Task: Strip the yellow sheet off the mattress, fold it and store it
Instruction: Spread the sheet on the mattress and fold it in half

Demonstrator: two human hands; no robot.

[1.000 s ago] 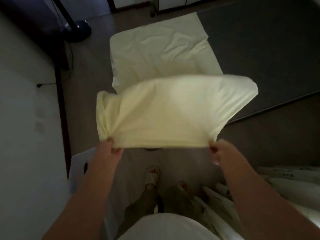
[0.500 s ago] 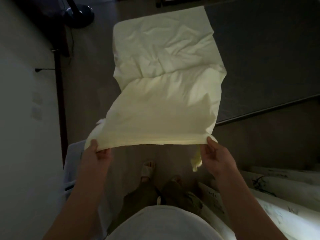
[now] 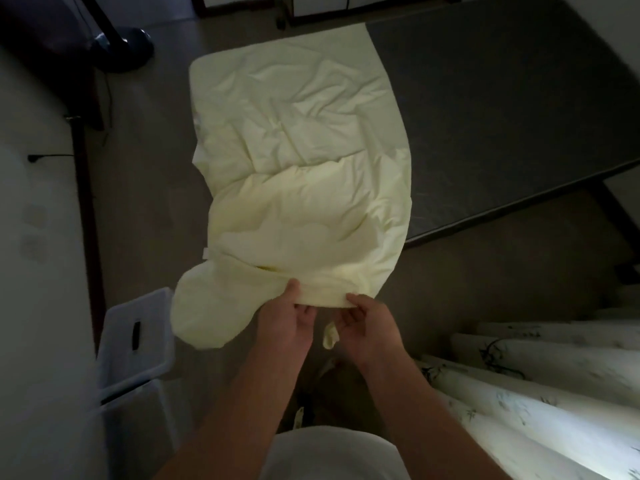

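Observation:
The pale yellow sheet (image 3: 298, 157) lies stretched over the floor beside the dark bare mattress (image 3: 512, 109), its far end flat and creased. Its near end is lifted and bunched. My left hand (image 3: 287, 320) and my right hand (image 3: 367, 327) sit close together at the near edge, both pinching the gathered fabric. A loose lobe of sheet hangs down to the left of my left hand, and a small corner dangles between the two hands.
A translucent plastic storage bin (image 3: 135, 341) with a slotted lid stands at the lower left by the white wall. A fan base (image 3: 121, 50) sits at the top left. Patterned curtains (image 3: 540, 382) fill the lower right. My feet are below the hands.
My hands, earlier wide apart holding the sheet's near edge spread, have come together at the middle. The near end has collapsed into a bunch, with a lobe drooping left.

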